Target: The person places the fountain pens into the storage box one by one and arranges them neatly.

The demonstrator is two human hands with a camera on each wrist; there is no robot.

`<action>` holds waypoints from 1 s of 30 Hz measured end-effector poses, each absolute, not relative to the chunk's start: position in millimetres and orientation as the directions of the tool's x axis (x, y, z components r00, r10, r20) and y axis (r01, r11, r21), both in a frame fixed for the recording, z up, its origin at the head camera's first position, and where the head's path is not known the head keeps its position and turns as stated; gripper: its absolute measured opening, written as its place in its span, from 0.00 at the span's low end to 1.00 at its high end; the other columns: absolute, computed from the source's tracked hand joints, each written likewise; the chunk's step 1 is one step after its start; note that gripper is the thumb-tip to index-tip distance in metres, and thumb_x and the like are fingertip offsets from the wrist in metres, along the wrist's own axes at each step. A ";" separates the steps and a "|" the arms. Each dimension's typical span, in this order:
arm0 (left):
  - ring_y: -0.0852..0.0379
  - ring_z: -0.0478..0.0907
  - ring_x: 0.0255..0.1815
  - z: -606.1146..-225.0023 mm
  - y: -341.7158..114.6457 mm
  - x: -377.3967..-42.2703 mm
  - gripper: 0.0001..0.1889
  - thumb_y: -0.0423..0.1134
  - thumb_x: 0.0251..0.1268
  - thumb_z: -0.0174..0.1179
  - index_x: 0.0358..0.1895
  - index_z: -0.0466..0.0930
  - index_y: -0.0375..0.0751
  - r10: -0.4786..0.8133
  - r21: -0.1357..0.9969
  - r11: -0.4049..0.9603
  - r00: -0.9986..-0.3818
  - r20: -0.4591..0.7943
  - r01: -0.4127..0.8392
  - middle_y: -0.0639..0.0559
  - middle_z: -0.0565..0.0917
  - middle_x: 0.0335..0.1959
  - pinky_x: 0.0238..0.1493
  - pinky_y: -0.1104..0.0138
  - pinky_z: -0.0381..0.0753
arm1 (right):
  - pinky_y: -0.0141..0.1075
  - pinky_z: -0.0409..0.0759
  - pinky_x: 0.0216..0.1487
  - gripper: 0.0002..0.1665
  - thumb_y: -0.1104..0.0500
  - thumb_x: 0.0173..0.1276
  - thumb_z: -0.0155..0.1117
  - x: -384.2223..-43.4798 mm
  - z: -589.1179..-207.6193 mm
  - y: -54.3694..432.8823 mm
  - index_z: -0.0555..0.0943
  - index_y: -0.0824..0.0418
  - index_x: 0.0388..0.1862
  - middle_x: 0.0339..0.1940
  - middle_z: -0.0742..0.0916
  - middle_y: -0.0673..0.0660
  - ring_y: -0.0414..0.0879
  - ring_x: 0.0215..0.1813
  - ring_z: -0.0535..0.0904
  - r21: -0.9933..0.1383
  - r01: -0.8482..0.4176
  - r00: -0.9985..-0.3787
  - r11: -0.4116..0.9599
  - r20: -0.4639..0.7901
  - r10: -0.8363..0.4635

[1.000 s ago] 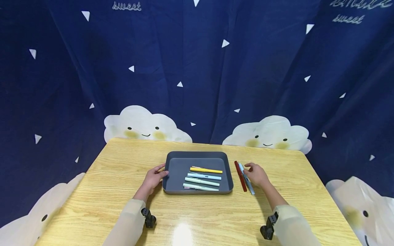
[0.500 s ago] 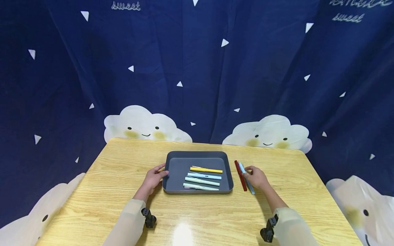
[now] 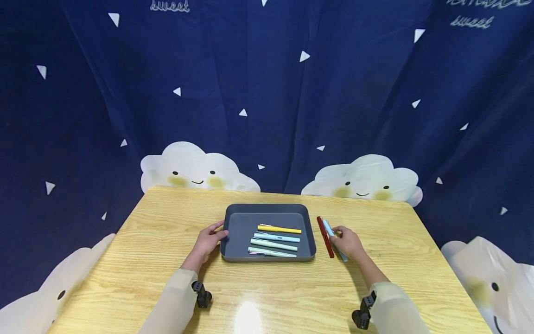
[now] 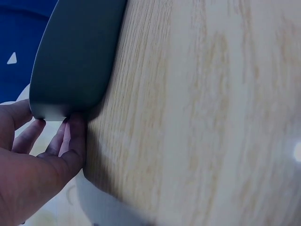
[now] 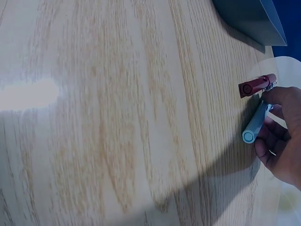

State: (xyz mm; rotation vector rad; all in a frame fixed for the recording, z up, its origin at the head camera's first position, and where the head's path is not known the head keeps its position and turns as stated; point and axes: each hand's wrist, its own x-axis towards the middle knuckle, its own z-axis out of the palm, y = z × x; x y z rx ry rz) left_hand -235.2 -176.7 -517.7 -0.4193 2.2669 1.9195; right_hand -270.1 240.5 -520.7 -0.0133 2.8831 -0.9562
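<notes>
My left hand point(image 3: 207, 241) grips the left wall of a dark grey tray point(image 3: 267, 219), thumb over the rim and the other fingers against the outside. In the left wrist view those fingertips touch the tray's lower corner. To the right of the tray, my right hand point(image 3: 347, 242) pinches a light blue pen point(image 5: 256, 124) around its middle, thumb on the side toward the tray. A dark red pen point(image 3: 325, 237) lies on the table just left of it, their far ends close together. The hand covers part of the blue pen in the head view.
Inside the tray lie a yellow pen point(image 3: 279, 229), another light blue pen point(image 3: 277, 237) and two pale green pens, roughly parallel. The wooden table point(image 3: 167, 213) ends at a dark blue curtain point(image 3: 267, 93) with white clouds and triangles.
My right fingers have come down onto the light blue pen and taken hold of it. Its near end has swung slightly right, away from the red pen. The left hand keeps its place.
</notes>
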 end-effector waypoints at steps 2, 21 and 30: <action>0.40 0.75 0.57 -518.4 -176.6 -235.4 0.26 0.36 0.66 0.55 0.67 0.66 0.42 -0.121 0.942 0.149 -0.951 -0.286 -0.302 0.32 0.72 0.57 0.53 0.58 0.78 | 0.33 0.68 0.26 0.24 0.58 0.64 0.58 -270.0 -520.8 241.2 0.75 0.70 0.55 0.31 0.78 0.60 0.46 0.28 0.71 -0.595 0.025 -0.995 0.804 -0.094 -0.039; 0.42 0.74 0.57 -518.3 -176.5 -236.4 0.25 0.36 0.66 0.55 0.67 0.66 0.43 -0.122 0.940 0.146 -0.949 -0.292 -0.308 0.33 0.71 0.59 0.56 0.56 0.76 | 0.37 0.77 0.30 0.21 0.57 0.64 0.61 -272.1 -517.0 243.4 0.77 0.71 0.50 0.41 0.82 0.69 0.51 0.34 0.78 -0.594 0.047 -0.993 0.803 -0.118 -0.029; 0.40 0.74 0.57 -517.6 -176.8 -236.3 0.25 0.36 0.67 0.54 0.67 0.66 0.43 -0.118 0.940 0.145 -0.948 -0.294 -0.310 0.32 0.71 0.59 0.56 0.56 0.76 | 0.39 0.75 0.32 0.20 0.58 0.65 0.59 -271.5 -513.7 242.8 0.77 0.71 0.50 0.41 0.82 0.68 0.51 0.36 0.78 -0.582 0.044 -0.993 0.812 -0.117 -0.030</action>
